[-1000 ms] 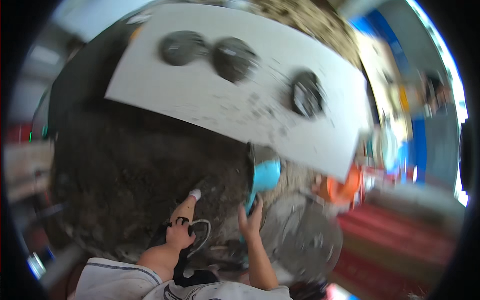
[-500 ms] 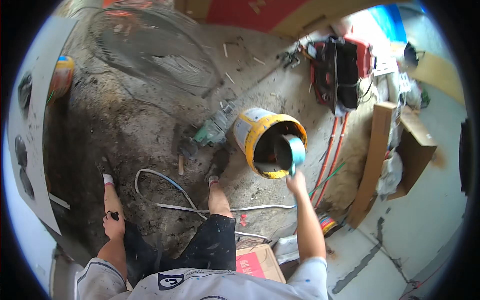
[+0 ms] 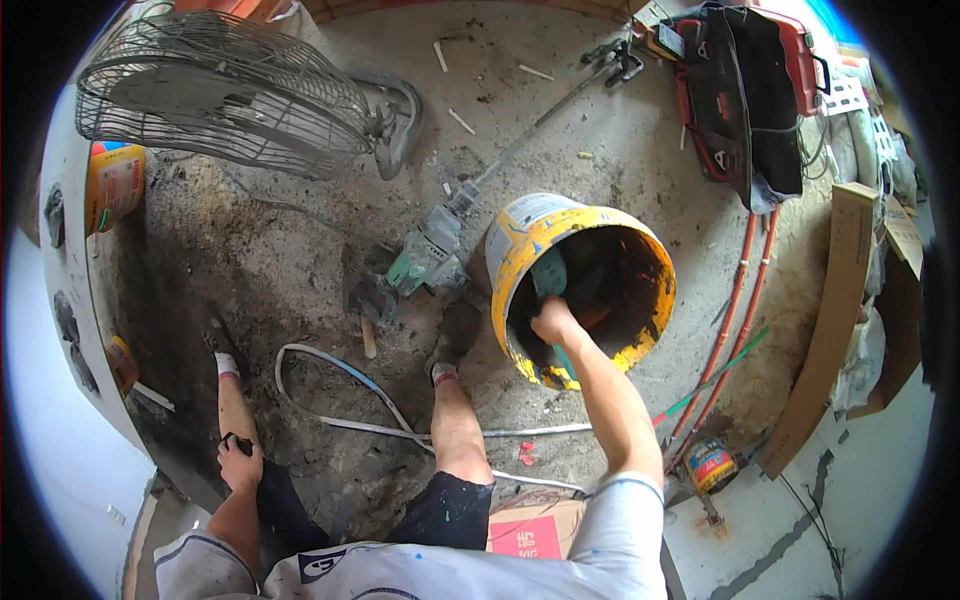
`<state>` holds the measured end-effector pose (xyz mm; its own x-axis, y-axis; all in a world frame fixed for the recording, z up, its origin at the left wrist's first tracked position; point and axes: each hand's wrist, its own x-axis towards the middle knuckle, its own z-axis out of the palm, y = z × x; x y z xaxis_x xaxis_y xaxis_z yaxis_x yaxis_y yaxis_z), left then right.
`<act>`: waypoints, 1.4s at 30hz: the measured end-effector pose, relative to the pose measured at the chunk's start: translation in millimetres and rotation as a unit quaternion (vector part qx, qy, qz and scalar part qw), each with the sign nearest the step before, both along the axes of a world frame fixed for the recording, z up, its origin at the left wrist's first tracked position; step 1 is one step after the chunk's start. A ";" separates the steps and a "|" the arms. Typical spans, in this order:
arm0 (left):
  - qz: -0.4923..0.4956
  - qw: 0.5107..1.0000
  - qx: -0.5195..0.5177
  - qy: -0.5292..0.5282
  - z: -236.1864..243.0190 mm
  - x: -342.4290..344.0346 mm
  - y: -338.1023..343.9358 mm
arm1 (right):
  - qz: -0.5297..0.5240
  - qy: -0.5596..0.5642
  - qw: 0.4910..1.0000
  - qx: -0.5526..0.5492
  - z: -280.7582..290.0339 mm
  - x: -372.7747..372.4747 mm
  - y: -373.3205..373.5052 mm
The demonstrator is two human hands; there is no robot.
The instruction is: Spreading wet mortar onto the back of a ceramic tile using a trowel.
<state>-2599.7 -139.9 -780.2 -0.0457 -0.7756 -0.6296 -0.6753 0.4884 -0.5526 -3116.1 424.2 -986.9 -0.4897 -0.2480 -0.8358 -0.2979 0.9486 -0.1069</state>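
Inside the right-side bucket (image 3: pixel 507 265), the right hand (image 3: pixel 554 320) grips a scoop (image 3: pixel 548 273); near left, the left hand (image 3: pixel 239 464), grip unclear.

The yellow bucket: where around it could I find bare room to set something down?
Gritty floor lies bare between the bucket and the tool bag; another strip runs between bucket and orange pipes. It's crowded on the left: power tool, shoe and white hose lie close. Inside, the right hand and teal dipper take the left side.
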 end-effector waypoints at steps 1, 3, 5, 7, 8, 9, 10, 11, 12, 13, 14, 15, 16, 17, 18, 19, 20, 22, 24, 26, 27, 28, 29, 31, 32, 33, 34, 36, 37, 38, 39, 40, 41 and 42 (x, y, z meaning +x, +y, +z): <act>-0.001 1.000 -0.005 -0.008 3.5 2.6 -0.9 | -0.071 -0.067 0.995 -0.007 12.0 -2.6 -13.5; -0.002 1.000 -0.023 -0.013 14.3 0.4 -5.7 | -0.138 -0.136 0.981 -0.026 53.1 -20.3 -44.5; 0.010 1.000 -0.011 -0.028 20.5 -8.0 -1.2 | -0.247 -0.209 0.945 -0.033 106.9 -41.0 -61.2; -0.004 1.000 -0.003 -0.018 11.2 -7.3 7.1 | -0.270 -0.209 0.934 -0.102 126.1 -38.7 -20.5; -0.014 1.000 -0.006 -0.020 13.2 -3.4 4.5 | -0.286 -0.220 0.916 -0.176 136.4 -40.3 -22.4; -0.014 1.000 -0.016 -0.021 17.4 1.2 -0.3 | -0.379 -0.299 0.858 -0.173 151.2 -41.6 -19.8; -0.009 1.000 -0.013 -0.021 22.4 4.8 -1.7 | -0.399 -0.317 0.840 -0.186 164.4 -44.7 -19.3; -0.004 1.000 -0.005 -0.023 25.9 6.3 -0.3 | -0.421 -0.335 0.821 -0.193 174.2 -42.7 -12.6; 0.000 0.999 0.002 -0.035 28.7 8.1 -2.9 | -0.430 -0.332 0.813 -0.208 182.5 -36.2 -3.9; -0.016 1.000 -0.004 -0.022 28.4 7.0 -8.6 | -0.433 -0.331 0.807 -0.228 190.2 -34.6 1.8; -0.026 0.999 -0.015 -0.014 32.3 11.8 -10.8 | -0.423 -0.334 0.812 -0.223 199.7 -33.1 4.1; -0.046 0.999 -0.013 -0.004 30.3 8.5 -9.0 | -0.467 -0.339 0.773 -0.264 199.6 -18.7 25.7; -0.028 1.000 0.010 -0.010 30.1 -9.9 -1.0 | -0.491 -0.325 0.762 -0.269 207.5 -4.3 38.0; -0.024 0.999 0.017 0.018 31.4 -18.6 0.2 | -0.517 -0.308 0.748 -0.280 220.3 4.2 41.8; -0.036 0.999 0.005 0.021 35.0 -10.4 -9.6 | -0.524 -0.308 0.736 -0.298 228.5 12.1 39.3; -0.029 0.999 -0.004 0.018 37.8 -10.4 -14.7 | -0.535 -0.302 0.726 -0.309 236.7 21.5 39.2; -0.021 1.000 -0.004 0.008 40.8 -17.7 -16.3 | -0.550 -0.290 0.720 -0.309 250.4 29.3 33.3; -0.001 1.000 -0.009 0.007 56.9 -18.0 -30.8 | -0.549 -0.281 0.722 -0.315 280.1 40.2 4.2; 0.020 0.999 -0.016 0.035 80.4 -18.8 -49.5 | -0.540 -0.246 0.738 -0.322 325.0 45.6 -28.2; 0.042 0.997 -0.020 0.068 99.8 -10.6 -74.0 | -0.539 -0.238 0.744 -0.316 364.9 58.6 -77.4; 0.063 0.994 -0.031 0.081 106.9 -10.5 -85.5 | -0.529 -0.239 0.751 -0.315 379.7 66.1 -104.8; 0.071 0.993 -0.027 0.091 117.4 -9.1 -100.1 | -0.516 -0.231 0.764 -0.311 393.7 77.0 -138.9; 0.082 0.991 -0.024 0.102 126.1 -5.2 -117.3 | -0.499 -0.224 0.779 -0.307 406.2 89.7 -174.0; 0.115 0.984 -0.028 0.133 131.7 20.7 -154.4 | -0.435 -0.195 0.830 -0.290 416.8 121.5 -245.4; 0.142 0.981 -0.017 0.135 139.1 29.8 -175.1 | -0.454 -0.238 0.815 -0.271 431.1 131.6 -302.6; 0.172 0.976 -0.005 0.136 147.5 40.0 -195.8 | -0.469 -0.281 0.800 -0.246 448.4 142.4 -368.2; 0.196 0.968 -0.008 0.155 158.1 52.5 -217.7 | -0.476 -0.322 0.782 -0.240 458.5 156.1 -437.9; 0.243 0.950 0.001 0.194 165.7 80.9 -255.9 | -0.417 -0.353 0.797 -0.257 461.4 194.7 -566.2; 0.270 0.940 0.002 0.209 167.5 101.6 -274.1 | -0.392 -0.368 0.800 -0.265 460.8 216.3 -641.8; 0.306 0.926 0.019 0.221 166.4 125.5 -294.2 | -0.355 -0.382 0.809 -0.270 456.2 240.1 -718.1; 0.337 0.913 0.015 0.230 166.0 143.9 -308.8 | -0.319 -0.393 0.818 -0.272 449.0 261.6 -791.7; 0.347 0.901 0.032 0.257 169.1 160.9 -324.2 | -0.290 -0.412 0.814 -0.289 445.1 285.3 -868.2; 0.355 0.889 0.048 0.284 173.2 176.2 -337.7 | -0.252 -0.423 0.816 -0.301 440.7 306.5 -946.4; 0.371 0.884 0.062 0.277 178.2 187.7 -353.4 | -0.205 -0.390 0.835 -0.331 414.3 327.7 -1011.4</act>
<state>-2412.1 -493.3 -602.0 0.1186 -0.6476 -0.7527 -0.9855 -0.1696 -0.0094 -2788.4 -587.2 -572.6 -0.0183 -0.7264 -0.6870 0.4424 0.6103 -0.6571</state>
